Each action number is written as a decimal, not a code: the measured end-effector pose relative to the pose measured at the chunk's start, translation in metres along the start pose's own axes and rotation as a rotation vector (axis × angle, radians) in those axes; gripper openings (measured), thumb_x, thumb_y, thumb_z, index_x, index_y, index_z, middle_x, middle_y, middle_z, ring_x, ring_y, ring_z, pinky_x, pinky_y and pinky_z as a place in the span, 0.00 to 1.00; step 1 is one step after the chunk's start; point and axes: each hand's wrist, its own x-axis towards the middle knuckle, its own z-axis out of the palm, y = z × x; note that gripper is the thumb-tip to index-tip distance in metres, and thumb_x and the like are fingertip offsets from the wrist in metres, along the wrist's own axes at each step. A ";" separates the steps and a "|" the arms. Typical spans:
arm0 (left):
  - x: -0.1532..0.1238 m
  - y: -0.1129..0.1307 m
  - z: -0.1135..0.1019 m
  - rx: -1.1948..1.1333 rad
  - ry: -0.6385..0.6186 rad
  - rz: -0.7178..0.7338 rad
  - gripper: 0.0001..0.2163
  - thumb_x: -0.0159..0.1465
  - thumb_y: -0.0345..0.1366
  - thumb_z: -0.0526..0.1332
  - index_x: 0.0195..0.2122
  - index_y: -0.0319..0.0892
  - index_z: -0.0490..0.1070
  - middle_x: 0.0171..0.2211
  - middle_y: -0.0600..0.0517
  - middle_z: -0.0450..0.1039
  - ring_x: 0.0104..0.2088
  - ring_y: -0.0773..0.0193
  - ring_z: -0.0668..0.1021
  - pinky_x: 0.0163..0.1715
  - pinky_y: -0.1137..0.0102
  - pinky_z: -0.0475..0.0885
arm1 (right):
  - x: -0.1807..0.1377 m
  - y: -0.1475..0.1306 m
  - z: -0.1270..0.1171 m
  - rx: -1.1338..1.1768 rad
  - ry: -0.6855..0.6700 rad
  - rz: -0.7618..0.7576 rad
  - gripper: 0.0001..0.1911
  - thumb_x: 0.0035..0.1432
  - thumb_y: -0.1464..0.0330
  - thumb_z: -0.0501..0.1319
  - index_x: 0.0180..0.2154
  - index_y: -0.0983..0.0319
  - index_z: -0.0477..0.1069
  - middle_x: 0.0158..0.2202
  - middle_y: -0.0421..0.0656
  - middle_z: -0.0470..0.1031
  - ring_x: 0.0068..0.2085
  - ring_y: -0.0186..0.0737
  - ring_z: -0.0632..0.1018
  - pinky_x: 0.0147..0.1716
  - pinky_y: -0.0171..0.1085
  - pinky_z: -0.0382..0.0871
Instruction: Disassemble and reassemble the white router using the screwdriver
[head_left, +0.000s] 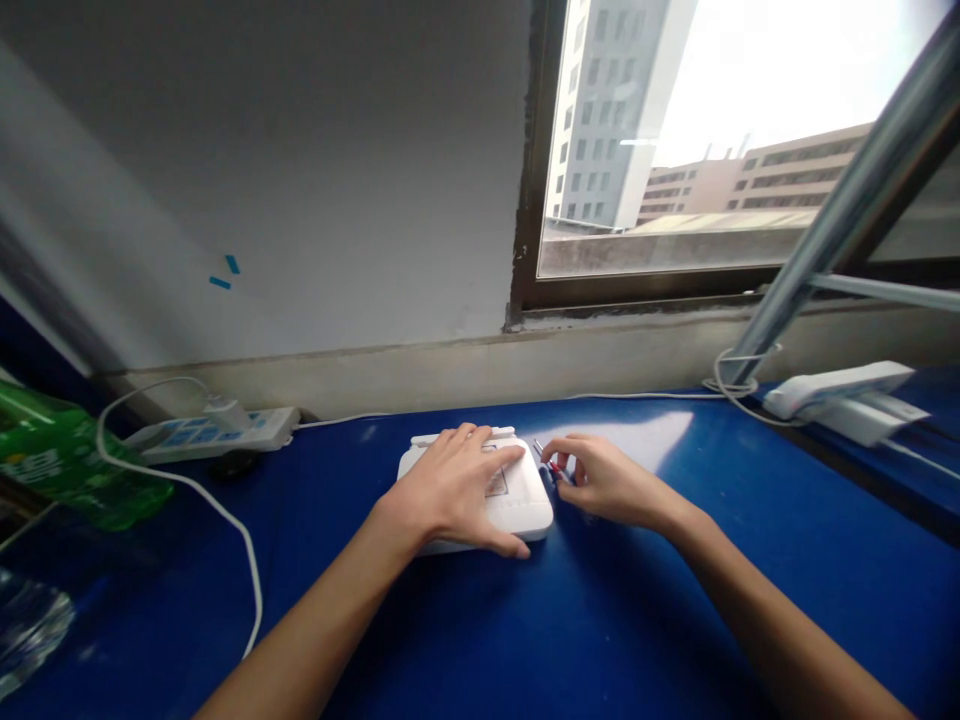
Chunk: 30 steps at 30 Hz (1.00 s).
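Note:
My left hand [450, 490] lies spread over a white plastic device [529, 510], a flat box with rounded corners and a printed label [495, 480] on its top face. My right hand [607, 480] is just right of the box, its fingers pinched around a small screwdriver [553, 465] with a thin metal shaft and a red and dark handle. The fingers hide most of that handle. The box rests on a blue tabletop [637, 610].
A white power strip [214, 435] and a loose white cable [225, 540] lie at the left, beside a green plastic bottle [67, 460]. A white power adapter [840, 400] sits at the right. A slanted metal pole [847, 210] crosses the window [697, 140] behind the table.

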 end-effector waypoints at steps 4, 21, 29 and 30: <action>0.007 0.010 0.004 -0.001 0.015 -0.008 0.50 0.45 0.66 0.71 0.68 0.53 0.64 0.61 0.41 0.66 0.60 0.38 0.69 0.60 0.47 0.65 | -0.002 0.002 -0.003 0.011 -0.008 0.014 0.12 0.51 0.74 0.60 0.40 0.59 0.74 0.34 0.41 0.77 0.25 0.34 0.75 0.26 0.32 0.63; -0.026 0.015 -0.062 -0.464 0.267 -0.018 0.51 0.50 0.44 0.77 0.71 0.63 0.49 0.62 0.53 0.63 0.60 0.49 0.71 0.63 0.58 0.65 | -0.004 0.011 -0.014 -0.009 -0.010 -0.033 0.13 0.54 0.71 0.61 0.42 0.58 0.76 0.36 0.43 0.77 0.31 0.39 0.77 0.32 0.35 0.67; -0.069 -0.033 -0.032 -0.851 0.258 -0.088 0.51 0.53 0.39 0.76 0.71 0.58 0.43 0.69 0.47 0.59 0.66 0.48 0.68 0.67 0.57 0.63 | -0.004 0.010 -0.012 -0.046 -0.007 -0.018 0.11 0.54 0.70 0.61 0.41 0.58 0.77 0.36 0.43 0.77 0.28 0.37 0.75 0.30 0.35 0.67; -0.074 -0.038 -0.026 -0.895 0.249 -0.086 0.52 0.53 0.38 0.77 0.71 0.58 0.43 0.70 0.47 0.57 0.67 0.48 0.67 0.67 0.56 0.62 | -0.004 0.010 -0.012 -0.053 -0.004 -0.009 0.10 0.55 0.70 0.61 0.40 0.58 0.76 0.36 0.43 0.78 0.28 0.37 0.75 0.30 0.35 0.67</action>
